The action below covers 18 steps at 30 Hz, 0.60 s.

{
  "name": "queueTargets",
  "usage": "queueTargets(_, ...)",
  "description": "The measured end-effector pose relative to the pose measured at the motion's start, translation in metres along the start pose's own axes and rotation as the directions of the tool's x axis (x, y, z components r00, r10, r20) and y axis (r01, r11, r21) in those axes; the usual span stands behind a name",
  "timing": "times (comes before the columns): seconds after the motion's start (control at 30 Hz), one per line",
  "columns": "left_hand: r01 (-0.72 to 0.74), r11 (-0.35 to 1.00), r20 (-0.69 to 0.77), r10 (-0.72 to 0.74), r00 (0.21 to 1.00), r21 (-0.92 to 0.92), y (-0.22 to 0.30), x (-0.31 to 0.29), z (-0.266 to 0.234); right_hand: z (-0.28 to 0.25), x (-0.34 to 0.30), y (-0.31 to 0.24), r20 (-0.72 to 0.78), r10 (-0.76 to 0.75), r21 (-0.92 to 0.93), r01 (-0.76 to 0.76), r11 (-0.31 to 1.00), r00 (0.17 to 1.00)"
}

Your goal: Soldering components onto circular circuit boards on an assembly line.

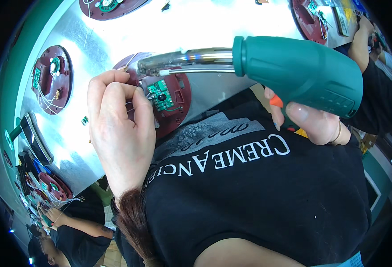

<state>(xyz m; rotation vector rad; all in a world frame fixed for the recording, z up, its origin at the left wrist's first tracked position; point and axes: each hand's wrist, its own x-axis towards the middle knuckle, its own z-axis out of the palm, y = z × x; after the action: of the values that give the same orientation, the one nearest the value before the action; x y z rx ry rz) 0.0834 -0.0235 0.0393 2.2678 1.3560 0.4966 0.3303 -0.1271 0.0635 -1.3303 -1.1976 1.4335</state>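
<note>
In my right hand (314, 122) is a green soldering gun (298, 71) with an orange trigger, held by its grip. Its long, heat-stained metal barrel and a thin metal tube (200, 70) point left, their ends over a dark red round housing (182, 86). A green circuit board (162, 94) with a black round part lies in this housing. My left hand (124, 118) is bent over the housing's left side, fingertips closed by the board's edge. A thin pale wire (134, 58) shows at one fingertip. Short wires lie by the thumb; the fingers partly hide the pinch point.
Another dark red housing with a board and loose wires (52, 80) lies left on the metal table (82, 147). More stand at the top left (111, 9) and top right (309, 22). A dark flat bar (36, 138) lies at the left edge. Co-workers sit lower left (80, 236) and right (372, 84).
</note>
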Motion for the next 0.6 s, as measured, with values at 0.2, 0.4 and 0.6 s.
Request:
queueTargets(0.2, -0.023, 1.0, -0.005, 0.023, 1.0, 0.015, 0.0, 0.0, 0.0, 0.011, -0.002, -0.006, -0.15, 0.134, 0.088, -0.121, 0.989, 0.98)
queueTargets(0.4, -0.022, 1.0, -0.008, 0.023, 1.0, 0.015, -0.002, 0.0, 0.0, 0.012, 0.011, 0.004, -0.132, 0.078, 0.127, -0.061, 0.99, 0.988)
queueTargets(0.6, -0.045, 0.999, -0.013, 0.045, 0.999, 0.003, -0.003, 0.001, 0.0, 0.015, 0.037, 0.024, -0.047, -0.178, 0.35, 0.183, 0.919, 0.983)
